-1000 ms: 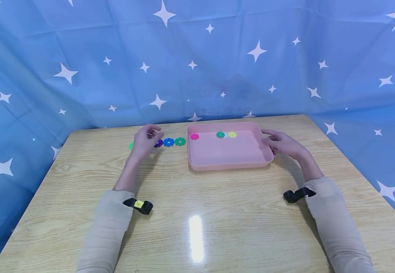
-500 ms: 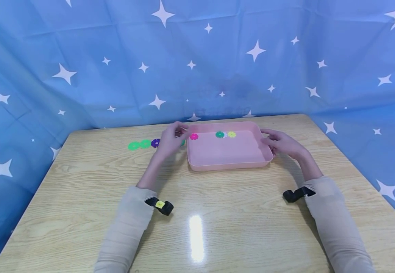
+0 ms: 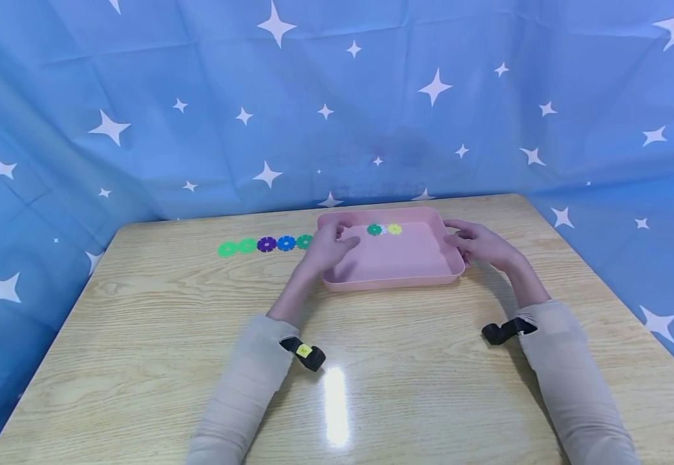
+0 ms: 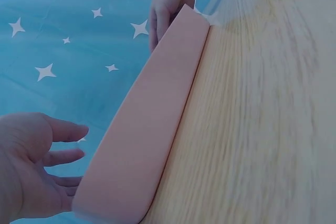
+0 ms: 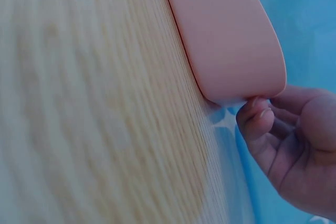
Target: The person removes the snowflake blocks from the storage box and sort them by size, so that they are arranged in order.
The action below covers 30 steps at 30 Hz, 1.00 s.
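My left hand (image 3: 325, 248) hovers over the left side of a pink tray (image 3: 400, 258), thumb and fingers apart. In the left wrist view, nothing shows between the fingers of this hand (image 4: 39, 166). My right hand (image 3: 484, 247) holds the tray's right end, thumb at the rim and fingers curled against the outer wall (image 5: 231, 40). Inside the tray, towards the back, lie a green notched disc (image 3: 374, 230), a whitish one (image 3: 384, 230) and a yellow one (image 3: 395, 229). The floor beneath my left hand is hidden.
Left of the tray, notched discs form a row on the wooden table (image 3: 139, 336): two light green (image 3: 228, 249), one purple (image 3: 267, 244), one blue (image 3: 286, 243), one dark green (image 3: 304, 242). A blue star-patterned curtain (image 3: 209, 77) hangs behind the table.
My left hand has moved right, from above the disc row to over the tray's left side, and now covers the spot where a pink disc lay. My right hand stays at the tray's end.
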Available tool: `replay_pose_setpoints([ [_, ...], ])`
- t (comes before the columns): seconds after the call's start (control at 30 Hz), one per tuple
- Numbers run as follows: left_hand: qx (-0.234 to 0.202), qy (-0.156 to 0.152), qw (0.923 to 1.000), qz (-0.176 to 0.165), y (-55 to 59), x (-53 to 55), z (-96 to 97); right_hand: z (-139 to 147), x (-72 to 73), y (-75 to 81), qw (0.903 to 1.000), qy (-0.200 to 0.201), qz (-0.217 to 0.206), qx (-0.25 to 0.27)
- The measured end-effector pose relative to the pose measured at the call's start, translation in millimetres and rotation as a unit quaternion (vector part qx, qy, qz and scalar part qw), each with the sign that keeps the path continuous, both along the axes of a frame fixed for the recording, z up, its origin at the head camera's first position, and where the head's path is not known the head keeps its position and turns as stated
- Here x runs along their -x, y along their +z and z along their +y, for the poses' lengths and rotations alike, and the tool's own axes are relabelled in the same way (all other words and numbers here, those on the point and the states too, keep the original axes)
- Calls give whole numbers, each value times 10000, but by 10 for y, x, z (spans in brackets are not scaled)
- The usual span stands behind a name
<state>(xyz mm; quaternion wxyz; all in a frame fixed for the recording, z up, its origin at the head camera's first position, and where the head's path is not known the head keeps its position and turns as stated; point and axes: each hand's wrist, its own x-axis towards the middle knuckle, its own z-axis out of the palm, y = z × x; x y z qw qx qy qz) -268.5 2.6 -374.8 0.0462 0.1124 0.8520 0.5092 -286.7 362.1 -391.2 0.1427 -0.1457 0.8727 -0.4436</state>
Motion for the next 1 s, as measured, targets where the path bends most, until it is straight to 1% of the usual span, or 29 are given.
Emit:
replay_pose_setpoints([
  [0.17,-249,87,9997,14,-66,46,111,-3,-16,5,10000,-21,-25,-47],
  [0.23,-285,140,9995,5,-95,70,138,-4,-18,5,10000,0,-22,-34],
  [0.43,-56,439,9990,-36,-160,141,201,-16,-24,21,10000,48,-10,10],
  [0.53,26,550,9984,-157,-172,154,236,-27,-34,36,10000,14,0,13],
  [0.7,140,499,9979,-379,-194,153,275,-35,-43,58,10000,21,1,7],
  [0.8,218,460,9982,-329,-206,154,286,-37,-43,65,10000,31,-20,19],
  [0.93,135,442,9987,-237,-223,159,290,-35,-39,57,10000,5,-16,4],
  [1.0,72,464,9985,-271,-229,158,292,-32,-40,50,10000,-7,-12,-7],
])
